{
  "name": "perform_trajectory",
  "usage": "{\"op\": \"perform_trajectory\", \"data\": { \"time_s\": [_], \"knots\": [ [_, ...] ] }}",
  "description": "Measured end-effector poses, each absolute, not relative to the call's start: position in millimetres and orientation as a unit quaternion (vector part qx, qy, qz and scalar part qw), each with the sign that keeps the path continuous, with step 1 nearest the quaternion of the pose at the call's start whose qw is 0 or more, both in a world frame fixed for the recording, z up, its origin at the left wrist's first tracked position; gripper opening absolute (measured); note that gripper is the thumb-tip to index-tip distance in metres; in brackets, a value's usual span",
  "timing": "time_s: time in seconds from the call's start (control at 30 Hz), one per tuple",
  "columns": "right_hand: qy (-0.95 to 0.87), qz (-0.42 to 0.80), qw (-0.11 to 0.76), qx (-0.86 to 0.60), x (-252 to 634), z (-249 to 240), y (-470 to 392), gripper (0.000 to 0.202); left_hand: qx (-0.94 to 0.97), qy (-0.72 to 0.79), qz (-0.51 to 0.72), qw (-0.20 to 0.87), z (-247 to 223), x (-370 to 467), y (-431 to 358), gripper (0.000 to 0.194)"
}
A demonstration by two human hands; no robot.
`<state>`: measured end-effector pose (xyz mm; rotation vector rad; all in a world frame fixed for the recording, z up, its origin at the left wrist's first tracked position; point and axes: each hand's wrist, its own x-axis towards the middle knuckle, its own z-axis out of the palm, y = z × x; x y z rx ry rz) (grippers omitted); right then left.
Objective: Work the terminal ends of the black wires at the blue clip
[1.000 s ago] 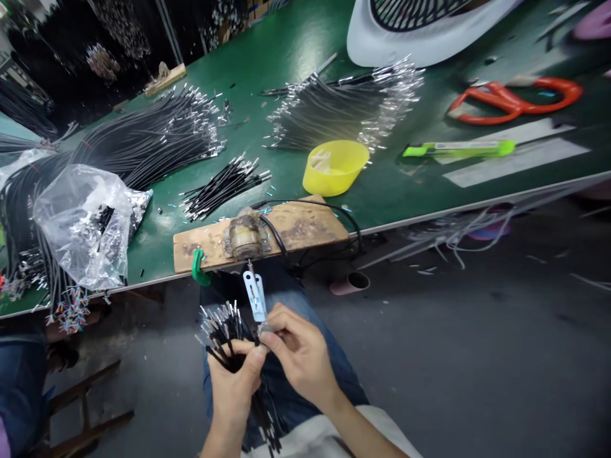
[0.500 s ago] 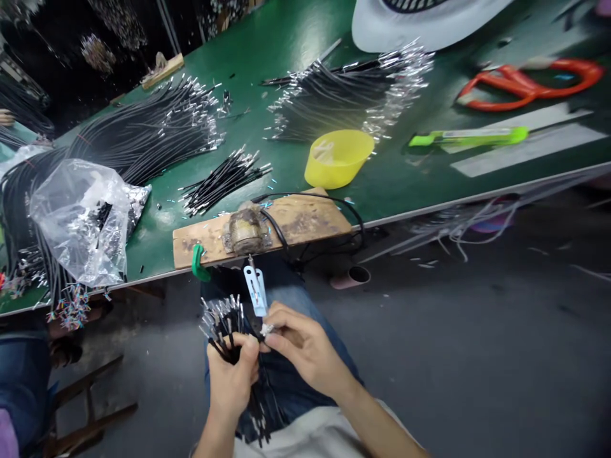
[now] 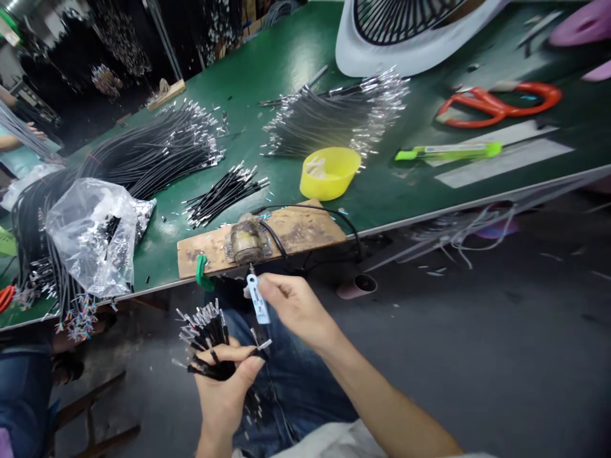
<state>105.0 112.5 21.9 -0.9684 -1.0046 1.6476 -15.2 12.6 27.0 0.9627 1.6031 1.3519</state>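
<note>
My left hand (image 3: 222,394) is wrapped round a bundle of short black cables (image 3: 207,327) with silvery stripped ends, above my lap. Between its thumb and forefinger one cable end (image 3: 263,345) sticks out to the right, apart from the others. My right hand (image 3: 298,312) is closed on the upper part of a light blue clothes peg (image 3: 258,302). The peg hangs at the shaft of a small motor (image 3: 245,240), which is fixed to a wooden board (image 3: 305,230) at the table's edge. Some of my right fingers are hidden behind the peg.
On the green table (image 3: 286,38) lie cable bundles (image 3: 157,146), a plastic bag (image 3: 93,235), a yellow dish (image 3: 329,178), orange-handled scissors (image 3: 496,105) and a lime-green cutter (image 3: 449,151). A green clamp (image 3: 203,273) grips the board. Another person's hand (image 3: 35,131) shows at far left.
My right hand has moved up from the cable end beside my left hand to the peg, which has turned slightly. My left hand has shifted left and down with the bundle.
</note>
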Motion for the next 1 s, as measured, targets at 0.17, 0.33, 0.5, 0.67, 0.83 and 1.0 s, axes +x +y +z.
{"op": "perform_trajectory", "data": {
  "time_s": [0.17,0.33,0.5,0.67,0.83,1.0],
  "knots": [
    [-0.38,0.708,0.47,-0.365,94.9,34.9,112.6,0.052,0.378,0.632,0.553,0.39,33.4,-9.9,26.3,0.006],
    [-0.323,0.72,0.485,-0.377,90.5,33.3,110.3,0.052,0.374,0.627,0.547,0.41,31.9,-1.5,35.3,0.011],
    [-0.251,0.749,0.482,-0.378,88.5,20.1,108.4,0.059,0.37,0.631,0.538,0.42,33.1,-1.4,32.2,0.01],
    [-0.251,0.712,0.521,-0.397,100.0,-4.7,102.8,0.055,0.36,0.646,0.52,0.428,33.1,-3.9,22.5,0.011],
    [-0.416,0.54,0.544,-0.489,117.9,-4.0,75.6,0.034,0.339,0.652,0.488,0.471,25.0,-4.3,13.9,0.021],
    [-0.633,0.334,0.557,-0.421,113.6,12.2,53.0,0.01,0.281,0.668,0.448,0.523,12.5,-6.4,7.9,0.028]
  ]
}}
